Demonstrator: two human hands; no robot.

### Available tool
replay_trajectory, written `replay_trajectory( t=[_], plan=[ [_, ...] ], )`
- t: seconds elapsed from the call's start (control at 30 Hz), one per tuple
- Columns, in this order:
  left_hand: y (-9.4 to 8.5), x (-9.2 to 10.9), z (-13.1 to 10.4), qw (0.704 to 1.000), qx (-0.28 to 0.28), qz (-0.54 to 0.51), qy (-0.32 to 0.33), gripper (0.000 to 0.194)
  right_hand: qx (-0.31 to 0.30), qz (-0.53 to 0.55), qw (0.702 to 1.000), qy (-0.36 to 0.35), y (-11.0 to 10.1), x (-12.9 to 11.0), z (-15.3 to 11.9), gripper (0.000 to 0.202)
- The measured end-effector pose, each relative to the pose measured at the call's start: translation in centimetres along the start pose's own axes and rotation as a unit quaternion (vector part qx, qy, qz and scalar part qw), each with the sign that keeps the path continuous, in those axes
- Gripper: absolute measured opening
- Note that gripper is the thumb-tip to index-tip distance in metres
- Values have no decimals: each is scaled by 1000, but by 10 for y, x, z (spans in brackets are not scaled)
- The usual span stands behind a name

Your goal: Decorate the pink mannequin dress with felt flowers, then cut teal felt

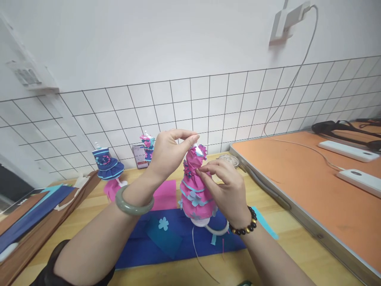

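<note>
A small dress form in a tiered pink dress with light blue bands and flowers stands upright on a white base. My left hand pinches the top of the form, thumb and index finger together at its neck. On the right side of the bodice, my right hand has its thumb and index finger closed against the pink material; whether a small piece is between them is too small to tell. Beneath the form lies dark blue material, with a light blue flower left of the base.
Behind on the left stand a blue-dressed form, a phone and another small form. Brown and blue strips lie at the far left. A raised orange surface with white power strips is at right.
</note>
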State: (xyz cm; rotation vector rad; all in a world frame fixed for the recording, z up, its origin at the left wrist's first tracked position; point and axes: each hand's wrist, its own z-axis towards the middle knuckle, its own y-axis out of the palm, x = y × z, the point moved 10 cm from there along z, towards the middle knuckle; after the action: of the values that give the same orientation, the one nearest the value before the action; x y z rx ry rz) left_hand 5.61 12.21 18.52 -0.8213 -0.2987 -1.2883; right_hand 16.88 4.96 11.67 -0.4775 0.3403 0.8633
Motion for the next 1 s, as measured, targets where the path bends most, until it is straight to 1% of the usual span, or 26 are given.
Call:
replay_trajectory(
  t=[0.17, 0.27, 0.33, 0.47, 0.6, 1.0],
  plan=[
    [-2, -3, 0, 1000, 9, -4, -5, 20, -28, -117, 990, -73, 5, -13, -3, 13],
    [-4, -4, 2, 1000, 14, -2, -3, 20, -46, -177, 978, -99, 9, -19, -3, 15],
    [-6, -5, 2, 1000, 20, 3, -3, 19, -50, -195, 973, -108, 11, -22, -4, 16],
    [-8, -8, 3, 1000, 27, 4, -6, 17, -41, -181, 978, -101, 11, -21, -3, 16],
    [-4, -8, 1, 1000, 20, 2, -5, 17, -31, -151, 985, -81, 9, -17, -2, 14],
    [0, 7, -3, 999, 19, 44, 10, 14, -25, -70, 997, -24, 6, -6, 1, 11]
  ],
)
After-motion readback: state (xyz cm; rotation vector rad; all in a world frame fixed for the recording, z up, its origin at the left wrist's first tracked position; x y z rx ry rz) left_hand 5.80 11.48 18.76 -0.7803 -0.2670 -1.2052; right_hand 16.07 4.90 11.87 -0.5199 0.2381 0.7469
